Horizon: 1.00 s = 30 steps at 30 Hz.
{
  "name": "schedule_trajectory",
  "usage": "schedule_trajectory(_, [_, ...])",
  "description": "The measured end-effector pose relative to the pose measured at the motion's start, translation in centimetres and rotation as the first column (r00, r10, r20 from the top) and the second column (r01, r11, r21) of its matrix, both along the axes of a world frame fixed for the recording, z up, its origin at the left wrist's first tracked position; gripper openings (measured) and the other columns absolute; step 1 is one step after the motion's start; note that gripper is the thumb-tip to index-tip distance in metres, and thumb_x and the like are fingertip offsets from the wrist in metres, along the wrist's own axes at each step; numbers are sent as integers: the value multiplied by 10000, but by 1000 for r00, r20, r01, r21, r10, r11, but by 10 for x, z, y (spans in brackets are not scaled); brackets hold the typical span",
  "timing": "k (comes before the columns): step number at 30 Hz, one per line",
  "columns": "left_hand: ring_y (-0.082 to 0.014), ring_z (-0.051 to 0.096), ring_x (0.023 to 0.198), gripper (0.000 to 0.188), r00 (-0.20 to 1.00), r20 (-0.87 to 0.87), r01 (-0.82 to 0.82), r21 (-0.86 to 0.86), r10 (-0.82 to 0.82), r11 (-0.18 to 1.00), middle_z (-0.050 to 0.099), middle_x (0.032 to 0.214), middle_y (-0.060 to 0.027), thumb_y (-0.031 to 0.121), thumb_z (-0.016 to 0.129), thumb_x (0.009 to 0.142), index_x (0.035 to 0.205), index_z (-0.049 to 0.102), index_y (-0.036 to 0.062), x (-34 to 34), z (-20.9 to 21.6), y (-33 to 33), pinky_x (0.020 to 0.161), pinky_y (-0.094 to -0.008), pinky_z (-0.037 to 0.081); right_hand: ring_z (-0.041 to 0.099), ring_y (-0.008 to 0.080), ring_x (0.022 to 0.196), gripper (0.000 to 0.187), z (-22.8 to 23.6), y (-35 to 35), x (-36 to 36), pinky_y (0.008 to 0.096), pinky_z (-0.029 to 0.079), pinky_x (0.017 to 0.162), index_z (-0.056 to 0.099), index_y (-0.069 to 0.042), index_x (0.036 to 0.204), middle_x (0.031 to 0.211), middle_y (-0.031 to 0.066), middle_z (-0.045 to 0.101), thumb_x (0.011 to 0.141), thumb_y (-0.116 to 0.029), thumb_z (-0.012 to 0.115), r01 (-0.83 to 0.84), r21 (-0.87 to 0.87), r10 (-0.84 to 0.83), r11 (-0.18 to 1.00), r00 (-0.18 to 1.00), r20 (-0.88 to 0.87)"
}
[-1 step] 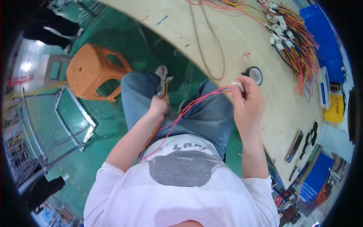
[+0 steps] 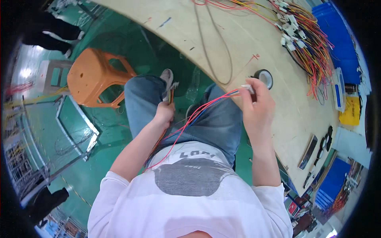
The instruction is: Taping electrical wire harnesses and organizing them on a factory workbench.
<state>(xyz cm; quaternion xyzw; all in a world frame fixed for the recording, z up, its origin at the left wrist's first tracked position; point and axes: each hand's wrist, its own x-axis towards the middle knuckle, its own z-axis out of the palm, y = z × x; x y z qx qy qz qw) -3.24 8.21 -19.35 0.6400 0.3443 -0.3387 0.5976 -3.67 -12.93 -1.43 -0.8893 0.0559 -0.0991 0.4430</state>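
Note:
Over the table's near edge, my right hand (image 2: 260, 101) pinches a white connector (image 2: 248, 88) between thumb and fingers. Red and blue wires (image 2: 206, 106) run from it down across my lap toward my left side. My left hand (image 2: 164, 113) is closed around a wire bundle (image 2: 171, 96) above my left thigh. A small pale connector end (image 2: 174, 85) sticks out at the top of that bundle, and its lower length trails along my forearm. Just beyond my right fingers lies a roll of black tape (image 2: 263, 79) on the wooden table (image 2: 254, 35).
A heap of coloured wires with white connectors (image 2: 291, 29) lies at the table's far right, beside blue bins (image 2: 337, 43). Closer on the right are a dark bar-shaped tool (image 2: 307, 152) and a black-handled tool (image 2: 324, 143). An orange stool (image 2: 89, 77) stands left; a person's legs (image 2: 49, 31) are beyond it.
The view has shifted slightly, moving the table and stool a little leftward in the picture. Both hands keep their hold and almost the same pose.

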Motion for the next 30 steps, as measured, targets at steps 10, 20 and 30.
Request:
schedule_trajectory(10, [-295, 487, 896, 253, -93, 835, 252, 547, -543, 798, 512, 922, -121, 0, 534, 647, 899, 522, -4, 20, 134, -47, 788, -357, 402, 544, 262, 698, 192, -8, -19, 17, 321, 446, 579, 536, -8, 879, 875, 109, 504, 724, -87, 616, -23, -249, 23, 968, 1000, -3])
schedule_trajectory(20, [-257, 536, 835, 221, -139, 743, 926, 332, -655, 180, 589, 832, -86, -57, 511, 631, 835, 545, 21, 87, 188, -69, 745, -328, 428, 554, 250, 712, 212, -9, -34, 17, 312, 462, 588, 540, -16, 879, 894, 113, 524, 699, -80, 632, -127, -127, 120, 984, 991, -58])
schedule_trajectory(30, [-117, 511, 765, 157, 496, 545, 819, -34, -676, 573, 510, 840, -71, -31, 374, 820, 953, 458, -24, 63, 184, -94, 692, -238, 430, 511, 271, 850, 279, -11, -81, 11, 370, 408, 739, 570, -41, 851, 888, 76, 561, 591, -42, 671, -111, -517, 181, 849, 980, 87])
